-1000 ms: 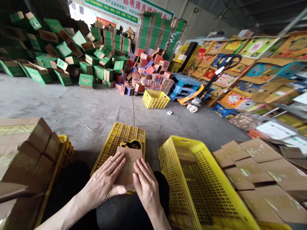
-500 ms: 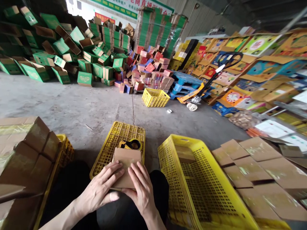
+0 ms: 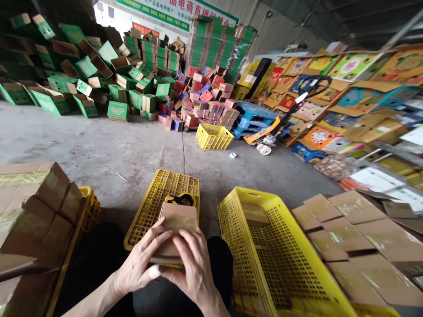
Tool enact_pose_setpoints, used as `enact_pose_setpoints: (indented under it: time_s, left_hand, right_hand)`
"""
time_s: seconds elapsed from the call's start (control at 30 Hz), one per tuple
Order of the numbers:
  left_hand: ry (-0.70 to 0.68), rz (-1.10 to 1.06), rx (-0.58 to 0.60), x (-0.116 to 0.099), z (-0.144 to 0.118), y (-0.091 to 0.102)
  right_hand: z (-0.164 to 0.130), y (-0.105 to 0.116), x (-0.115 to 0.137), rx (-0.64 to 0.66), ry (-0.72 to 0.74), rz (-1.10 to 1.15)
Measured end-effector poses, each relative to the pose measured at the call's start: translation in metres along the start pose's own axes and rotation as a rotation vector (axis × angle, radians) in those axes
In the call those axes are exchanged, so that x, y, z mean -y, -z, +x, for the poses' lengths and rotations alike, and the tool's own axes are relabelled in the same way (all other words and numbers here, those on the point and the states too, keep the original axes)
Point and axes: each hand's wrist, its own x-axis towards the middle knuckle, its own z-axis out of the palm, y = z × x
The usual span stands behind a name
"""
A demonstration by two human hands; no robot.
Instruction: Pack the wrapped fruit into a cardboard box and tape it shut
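Note:
A small brown cardboard box (image 3: 180, 215) sits on an upturned yellow crate (image 3: 150, 211) in front of my knees. My left hand (image 3: 143, 253) holds the box's left and near side, with bent fingers on its top. My right hand (image 3: 193, 262) grips the near right part, fingers curled over the top and thumb low at the near side. The two thumbs nearly meet. Just beyond the box lies a yellow and black tape dispenser (image 3: 180, 199), partly hidden by it. A shiny band, which looks like tape, shows across the box's top.
To my right stands a deep yellow crate (image 3: 280, 264) with a cardboard box (image 3: 254, 214) at its far end. Taped boxes (image 3: 357, 237) lie beyond it. More cardboard boxes (image 3: 33, 211) are stacked at my left. A yellow basket (image 3: 214, 136) and a pallet jack (image 3: 274, 127) stand ahead.
The box has shifted slightly forward and right. My fingers have curled more, from lying flatter on its top, and my thumbs have come closer together.

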Motion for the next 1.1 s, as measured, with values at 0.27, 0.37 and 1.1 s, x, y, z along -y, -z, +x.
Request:
enact_pose_setpoints:
  time_s: [0.27, 0.37, 1.1]
  left_hand:
    - [-0.16, 0.07, -0.033, 0.022, -0.01, -0.006]
    - [-0.219, 0.143, -0.001, 0.03, -0.011, 0.002]
    - [-0.044, 0.14, -0.029, 0.005, 0.017, 0.004]
  right_hand:
    - [-0.004, -0.013, -0.008, -0.051, 0.072, 0.063]
    - [-0.01, -0.011, -0.017, -0.071, 0.085, 0.098]
    - [0.028, 0.007, -0.013, 0.185, -0.094, -0.06]
